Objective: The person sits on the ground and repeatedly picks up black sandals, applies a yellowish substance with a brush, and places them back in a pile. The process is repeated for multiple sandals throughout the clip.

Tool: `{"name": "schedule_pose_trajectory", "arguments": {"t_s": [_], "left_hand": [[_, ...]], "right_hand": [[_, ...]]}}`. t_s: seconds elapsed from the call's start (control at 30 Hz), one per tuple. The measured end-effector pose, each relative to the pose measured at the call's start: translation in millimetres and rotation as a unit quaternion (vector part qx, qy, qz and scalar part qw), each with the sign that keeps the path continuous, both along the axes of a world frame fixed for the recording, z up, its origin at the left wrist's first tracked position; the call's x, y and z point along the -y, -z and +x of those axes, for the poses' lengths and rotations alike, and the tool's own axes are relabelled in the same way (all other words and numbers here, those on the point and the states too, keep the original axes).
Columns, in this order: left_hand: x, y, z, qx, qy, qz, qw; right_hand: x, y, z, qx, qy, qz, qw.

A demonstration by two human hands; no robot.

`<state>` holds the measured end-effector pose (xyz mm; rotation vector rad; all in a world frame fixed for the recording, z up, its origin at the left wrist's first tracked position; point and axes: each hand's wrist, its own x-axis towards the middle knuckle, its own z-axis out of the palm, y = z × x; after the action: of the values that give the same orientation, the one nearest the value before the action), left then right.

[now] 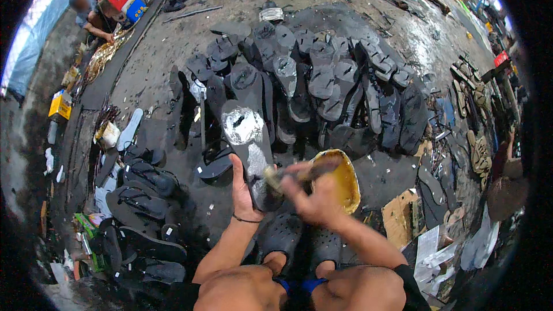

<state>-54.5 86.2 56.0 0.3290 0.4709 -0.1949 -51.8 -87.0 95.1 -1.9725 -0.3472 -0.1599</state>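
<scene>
The right hand (318,200) blurs — floor (416,43) glares, edges bend.

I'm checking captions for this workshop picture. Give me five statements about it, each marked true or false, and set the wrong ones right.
1. The left hand holds a dark sole. True.
2. The right hand grips a blurred, brush-like tool. True.
3. A bowl stands left of the left hand. False: the yellow-stained bowl is on the right.
4. The wearer's feet are bare. False: they are in dark perforated clogs.
5. More dark soles lie beyond the held one. True.
</scene>
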Motion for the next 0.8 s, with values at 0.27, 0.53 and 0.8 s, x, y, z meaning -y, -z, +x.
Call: {"name": "schedule_pose_trajectory", "arguments": {"t_s": [0.27, 0.53, 0.8], "left_hand": [[10, 39, 11, 0.037, 0.096, -0.014, 0.995], [-44, 10, 229, 0.052, -0.039, 0.01, 0.998], [-39, 65, -55, 0.082, -0.003, 0.673, 0.735]], "right_hand": [[-7, -6, -8, -0.052, -0.112, 0.041, 0.991], [53, 7, -19, -0.185, 0.06, 0.118, 0.974], [134, 114, -38, -0.066, 0.12, -0.185, 0.973]]}}
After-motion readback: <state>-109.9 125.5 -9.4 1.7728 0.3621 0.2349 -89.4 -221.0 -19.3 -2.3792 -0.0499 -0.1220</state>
